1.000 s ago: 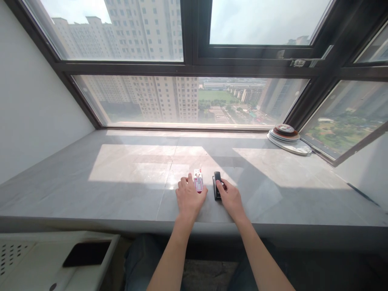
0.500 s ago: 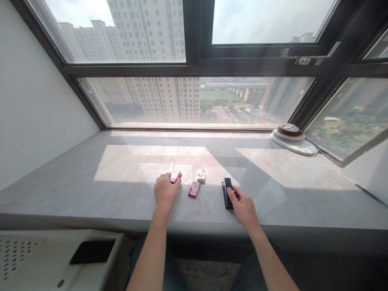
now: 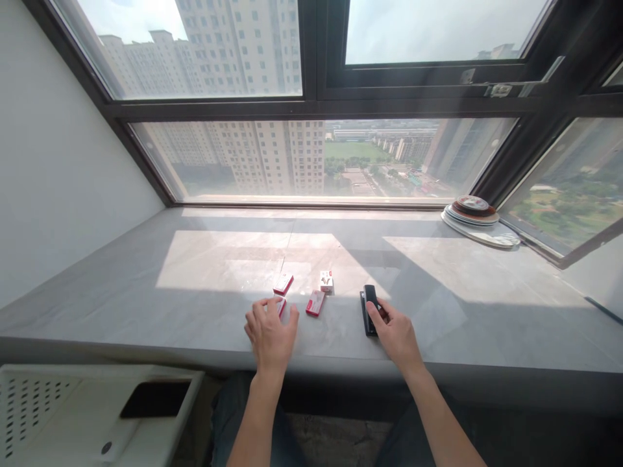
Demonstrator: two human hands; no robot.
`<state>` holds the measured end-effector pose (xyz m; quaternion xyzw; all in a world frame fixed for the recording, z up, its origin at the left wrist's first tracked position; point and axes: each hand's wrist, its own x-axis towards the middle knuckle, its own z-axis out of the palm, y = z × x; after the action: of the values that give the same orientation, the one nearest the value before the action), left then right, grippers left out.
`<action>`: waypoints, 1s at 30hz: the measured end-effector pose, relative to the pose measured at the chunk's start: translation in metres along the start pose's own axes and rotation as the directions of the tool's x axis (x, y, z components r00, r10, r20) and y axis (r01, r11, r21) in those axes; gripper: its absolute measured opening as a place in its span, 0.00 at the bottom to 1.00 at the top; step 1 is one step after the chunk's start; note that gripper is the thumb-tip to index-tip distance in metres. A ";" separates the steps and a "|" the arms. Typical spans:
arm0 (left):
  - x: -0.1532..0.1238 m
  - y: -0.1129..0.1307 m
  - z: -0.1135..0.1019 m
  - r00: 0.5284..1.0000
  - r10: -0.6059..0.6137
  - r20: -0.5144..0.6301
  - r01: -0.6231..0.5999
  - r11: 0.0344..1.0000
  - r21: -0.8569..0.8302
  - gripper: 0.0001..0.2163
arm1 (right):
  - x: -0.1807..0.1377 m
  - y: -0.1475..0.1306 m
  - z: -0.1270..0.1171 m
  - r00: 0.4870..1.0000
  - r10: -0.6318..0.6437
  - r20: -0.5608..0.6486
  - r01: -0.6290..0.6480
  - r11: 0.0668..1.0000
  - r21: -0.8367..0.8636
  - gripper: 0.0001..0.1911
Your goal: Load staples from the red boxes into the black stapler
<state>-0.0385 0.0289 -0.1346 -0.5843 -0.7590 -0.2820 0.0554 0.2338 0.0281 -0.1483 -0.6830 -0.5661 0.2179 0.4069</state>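
Dark bluish trousers (image 3: 231,412) show below 2 bare forearms (image 3: 260,408).

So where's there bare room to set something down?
Bare sill lies between left wall and left hand, between boxes and window, between right hand and plates, and, more narrowly, between boxes and stapler. Crowded: around the boxes by the left hand.

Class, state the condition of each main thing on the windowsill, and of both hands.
Long black stapler: on its base, gripped.
Right hand: closed around the stapler.
Left hand: open, fingers curved.
Small red-and-white box at the left hand: partly hidden.
White-topped, red-sided box beyond it: flat.
Pinkish-red rectangular box: flat.
Small white printed box: set down; flaps too small to judge.
White and brown plates: stacked.
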 end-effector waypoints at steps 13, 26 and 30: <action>0.002 0.049 0.030 0.948 0.252 0.194 -0.228 0.964 -0.137 0.19 | 0.005 0.012 -0.006 0.996 -0.050 -0.079 0.054 0.998 0.040 0.26; -0.010 0.026 -0.006 0.675 0.642 0.363 -0.430 0.742 -0.513 0.28 | 0.024 -0.050 0.010 0.876 -0.384 0.290 0.374 0.923 0.093 0.22; -0.013 0.024 -0.005 0.703 0.631 0.327 -0.435 0.746 -0.504 0.25 | 0.014 -0.073 0.037 0.911 -0.345 0.227 0.349 0.937 0.021 0.16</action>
<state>-0.0130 0.0189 -0.1272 -0.8317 -0.4686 -0.2443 -0.1703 0.1663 0.0553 -0.1088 -0.5463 -0.7232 0.2133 0.3648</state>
